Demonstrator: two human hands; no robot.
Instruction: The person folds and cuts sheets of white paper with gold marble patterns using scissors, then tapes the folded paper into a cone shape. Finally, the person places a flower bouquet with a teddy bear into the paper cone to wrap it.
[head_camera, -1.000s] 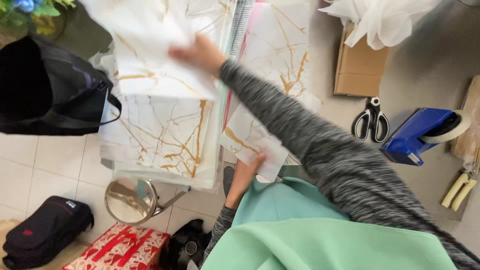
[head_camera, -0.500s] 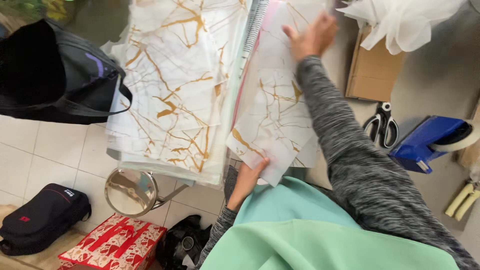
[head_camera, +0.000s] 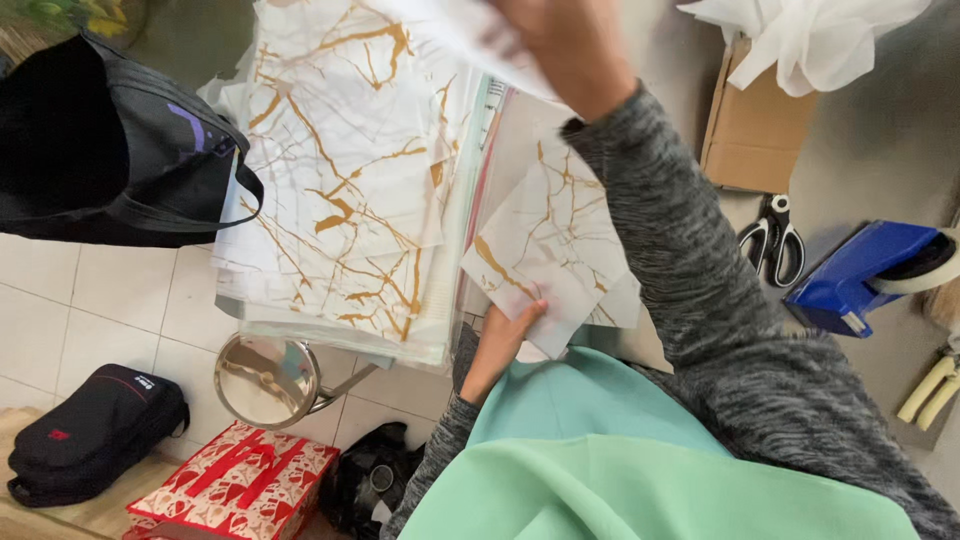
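left hand (head_camera: 505, 335) down low at the table edge, thumb pressed on top of a marble-patterned sheet (head_camera: 545, 265) (white with gold veins), fingers tucked under it so can't tell how far curled, but clearly pinching its lower corner. right hand (head_camera: 560, 45) way up at the top of the view, blurred, closed around the edge of a white sheet (head_camera: 450, 22) that trails off to the upper left; grey knit sleeve (head_camera: 690, 260) running down from it across the middle.

to the left of the pinched sheet, a messy stack of the same marble sheets (head_camera: 340, 190), overlapping and skewed, sitting on the table corner above a tiled floor.

right side of the table: flat cardboard piece (head_camera: 752, 140) with crumpled white tissue (head_camera: 810, 40) above it, black-handled scissors (head_camera: 772, 238) just below the cardboard, blue tape dispenser (head_camera: 860, 275) near those.

off the table: black bag (head_camera: 110, 150) at upper left, round metal stool seat (head_camera: 267, 380) under the stack, black backpack (head_camera: 95, 430) and a red patterned bag (head_camera: 235, 490) on the floor.
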